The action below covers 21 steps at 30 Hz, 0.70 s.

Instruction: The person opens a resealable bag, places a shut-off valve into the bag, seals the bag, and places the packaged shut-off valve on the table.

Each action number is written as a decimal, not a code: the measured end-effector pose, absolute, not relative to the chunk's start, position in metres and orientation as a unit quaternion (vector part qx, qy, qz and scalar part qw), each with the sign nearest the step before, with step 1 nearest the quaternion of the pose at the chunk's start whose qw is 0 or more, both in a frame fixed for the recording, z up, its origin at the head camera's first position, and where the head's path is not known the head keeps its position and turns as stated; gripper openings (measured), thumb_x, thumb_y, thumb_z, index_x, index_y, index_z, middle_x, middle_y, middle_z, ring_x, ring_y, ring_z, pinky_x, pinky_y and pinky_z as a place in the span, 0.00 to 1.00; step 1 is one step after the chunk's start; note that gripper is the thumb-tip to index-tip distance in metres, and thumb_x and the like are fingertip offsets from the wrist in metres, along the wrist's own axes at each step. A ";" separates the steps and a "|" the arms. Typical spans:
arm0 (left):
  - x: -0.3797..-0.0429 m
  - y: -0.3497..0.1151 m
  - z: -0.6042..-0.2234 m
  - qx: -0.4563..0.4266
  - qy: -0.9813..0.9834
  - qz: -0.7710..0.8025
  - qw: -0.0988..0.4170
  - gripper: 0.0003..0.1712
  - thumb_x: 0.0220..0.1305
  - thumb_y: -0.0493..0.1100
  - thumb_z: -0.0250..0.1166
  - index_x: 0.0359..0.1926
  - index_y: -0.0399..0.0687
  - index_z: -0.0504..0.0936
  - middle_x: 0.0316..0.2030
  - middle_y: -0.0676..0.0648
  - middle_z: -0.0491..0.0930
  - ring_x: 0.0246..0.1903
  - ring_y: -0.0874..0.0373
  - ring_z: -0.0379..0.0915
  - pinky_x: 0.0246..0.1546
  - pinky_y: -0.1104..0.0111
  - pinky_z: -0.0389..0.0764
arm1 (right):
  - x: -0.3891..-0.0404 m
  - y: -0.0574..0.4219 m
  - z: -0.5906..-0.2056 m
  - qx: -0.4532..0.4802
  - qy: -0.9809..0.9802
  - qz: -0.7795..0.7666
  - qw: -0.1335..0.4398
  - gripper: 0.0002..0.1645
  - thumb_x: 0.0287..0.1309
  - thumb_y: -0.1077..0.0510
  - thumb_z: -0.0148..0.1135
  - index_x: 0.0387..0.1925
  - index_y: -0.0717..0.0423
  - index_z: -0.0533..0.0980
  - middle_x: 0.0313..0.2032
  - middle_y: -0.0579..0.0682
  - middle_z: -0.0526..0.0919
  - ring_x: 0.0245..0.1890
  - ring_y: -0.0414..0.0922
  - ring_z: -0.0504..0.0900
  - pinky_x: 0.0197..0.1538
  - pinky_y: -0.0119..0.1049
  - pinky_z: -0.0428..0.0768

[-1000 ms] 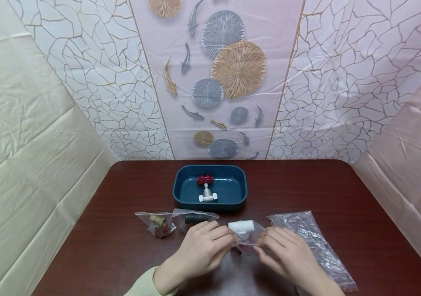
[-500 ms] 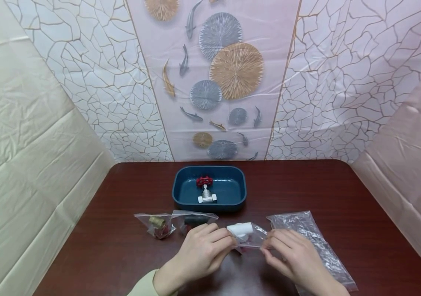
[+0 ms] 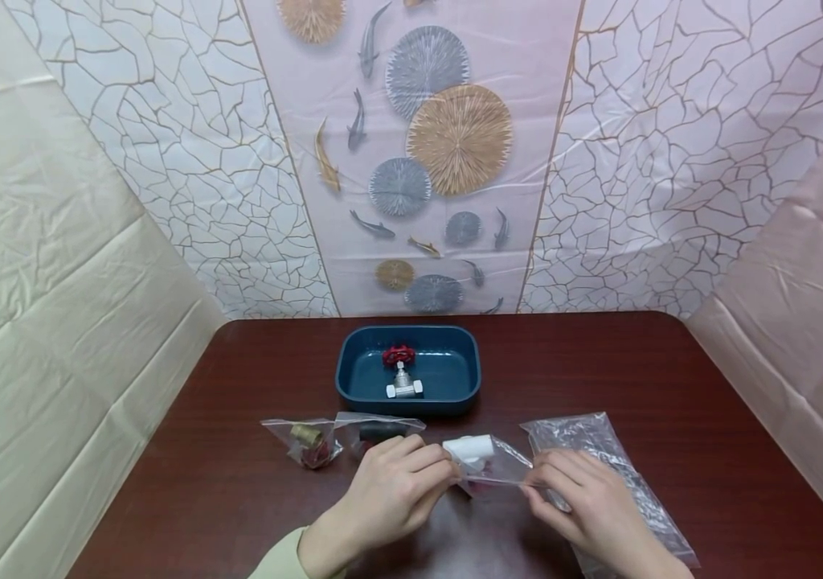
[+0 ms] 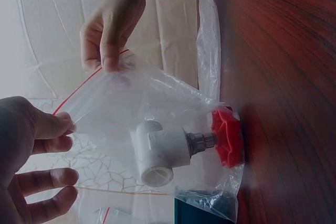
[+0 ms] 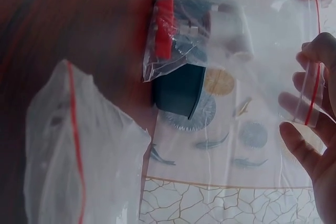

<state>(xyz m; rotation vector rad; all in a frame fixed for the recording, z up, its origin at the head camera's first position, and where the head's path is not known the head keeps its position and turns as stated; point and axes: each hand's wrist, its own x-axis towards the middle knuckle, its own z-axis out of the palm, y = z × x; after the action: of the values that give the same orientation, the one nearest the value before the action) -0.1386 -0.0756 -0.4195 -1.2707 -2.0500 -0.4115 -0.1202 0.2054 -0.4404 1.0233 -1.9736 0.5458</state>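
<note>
A clear zip bag (image 4: 121, 114) with a red seal strip stands upright between my hands. Inside it is a white plastic valve (image 4: 163, 150) with a metal stem and a red handwheel (image 4: 227, 137) at the bottom, down by the table. My left hand (image 3: 393, 490) pinches one corner of the bag's top edge between thumb and finger. At the other end of that edge, my right hand (image 3: 588, 498) pinches the seal strip. The bag's mouth is stretched in a line between the two hands.
Behind the hands stands a blue tray (image 3: 455, 398) holding a metal valve (image 3: 404, 386) with a red handwheel. Two bagged valves, one brass (image 3: 308, 437) and one black (image 3: 381, 432), lie to the left. A flat clear bag (image 3: 621, 462) lies at right.
My right hand has slid rightward along the bag's top edge, away from my left hand, and more of the edge shows between them. The left hand keeps its hold.
</note>
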 end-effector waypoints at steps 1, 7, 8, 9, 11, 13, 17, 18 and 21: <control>-0.139 -0.076 -0.419 -0.488 -0.788 -0.158 0.340 0.07 0.72 0.45 0.60 0.39 0.56 0.85 0.38 0.60 0.80 0.31 0.63 0.71 0.31 0.73 0.72 | -0.120 0.206 -0.441 0.407 -0.785 0.217 0.414 0.18 0.74 0.48 0.52 0.31 0.49 0.81 0.34 0.41 0.83 0.35 0.43 0.83 0.41 0.38 0.76; -0.139 -0.075 -0.419 -0.485 -0.793 -0.163 0.332 0.06 0.71 0.45 0.61 0.39 0.56 0.85 0.37 0.60 0.80 0.30 0.63 0.70 0.31 0.74 0.73 | -0.119 0.212 -0.442 0.409 -0.786 0.221 0.406 0.16 0.73 0.49 0.53 0.31 0.48 0.81 0.34 0.40 0.82 0.34 0.41 0.81 0.41 0.36 0.75; -0.139 -0.075 -0.419 -0.484 -0.792 -0.165 0.332 0.06 0.71 0.45 0.61 0.38 0.56 0.85 0.37 0.60 0.80 0.30 0.63 0.70 0.31 0.74 0.73 | -0.119 0.213 -0.442 0.410 -0.786 0.222 0.405 0.16 0.73 0.49 0.53 0.32 0.48 0.82 0.34 0.39 0.81 0.34 0.40 0.81 0.41 0.36 0.75; -0.139 -0.075 -0.419 -0.484 -0.793 -0.167 0.331 0.06 0.71 0.45 0.61 0.38 0.55 0.85 0.37 0.60 0.80 0.30 0.63 0.70 0.31 0.74 0.73 | -0.119 0.214 -0.442 0.411 -0.785 0.223 0.405 0.16 0.73 0.49 0.53 0.32 0.48 0.82 0.34 0.39 0.81 0.34 0.40 0.81 0.41 0.36 0.75; -0.140 -0.075 -0.418 -0.482 -0.793 -0.169 0.331 0.07 0.71 0.45 0.61 0.38 0.55 0.85 0.37 0.60 0.80 0.30 0.63 0.70 0.31 0.74 0.73 | -0.119 0.216 -0.442 0.413 -0.783 0.224 0.407 0.15 0.73 0.49 0.54 0.32 0.48 0.82 0.34 0.39 0.81 0.33 0.40 0.80 0.40 0.36 0.75; -0.140 -0.075 -0.418 -0.481 -0.793 -0.171 0.332 0.07 0.72 0.45 0.60 0.39 0.55 0.85 0.37 0.59 0.80 0.29 0.63 0.70 0.31 0.74 0.73 | -0.119 0.218 -0.442 0.409 -0.784 0.222 0.411 0.15 0.73 0.49 0.54 0.32 0.48 0.82 0.34 0.39 0.81 0.32 0.40 0.80 0.39 0.36 0.75; -0.141 -0.075 -0.418 -0.480 -0.791 -0.168 0.340 0.08 0.73 0.45 0.60 0.38 0.55 0.85 0.37 0.59 0.80 0.29 0.63 0.70 0.31 0.74 0.73 | -0.117 0.222 -0.442 0.393 -0.793 0.215 0.412 0.16 0.73 0.48 0.54 0.31 0.46 0.82 0.34 0.38 0.81 0.32 0.40 0.80 0.38 0.36 0.75; -0.141 -0.074 -0.417 -0.480 -0.791 -0.167 0.342 0.08 0.73 0.45 0.59 0.38 0.54 0.85 0.36 0.59 0.80 0.29 0.63 0.70 0.31 0.74 0.73 | -0.116 0.223 -0.442 0.389 -0.796 0.214 0.411 0.16 0.73 0.47 0.54 0.31 0.46 0.82 0.34 0.38 0.81 0.32 0.40 0.81 0.38 0.36 0.75; -0.141 -0.074 -0.417 -0.481 -0.789 -0.163 0.347 0.09 0.73 0.45 0.59 0.37 0.54 0.85 0.36 0.59 0.80 0.29 0.63 0.70 0.31 0.73 0.74 | -0.114 0.227 -0.442 0.383 -0.801 0.212 0.408 0.17 0.73 0.46 0.53 0.31 0.46 0.81 0.33 0.38 0.81 0.33 0.40 0.81 0.39 0.37 0.75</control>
<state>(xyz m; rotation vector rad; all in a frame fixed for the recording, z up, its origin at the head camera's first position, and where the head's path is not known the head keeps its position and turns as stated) -0.1408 -0.0744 -0.4174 -1.2462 -2.0453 -0.4219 -0.1137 0.2265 -0.4420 0.9647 -2.0201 0.5339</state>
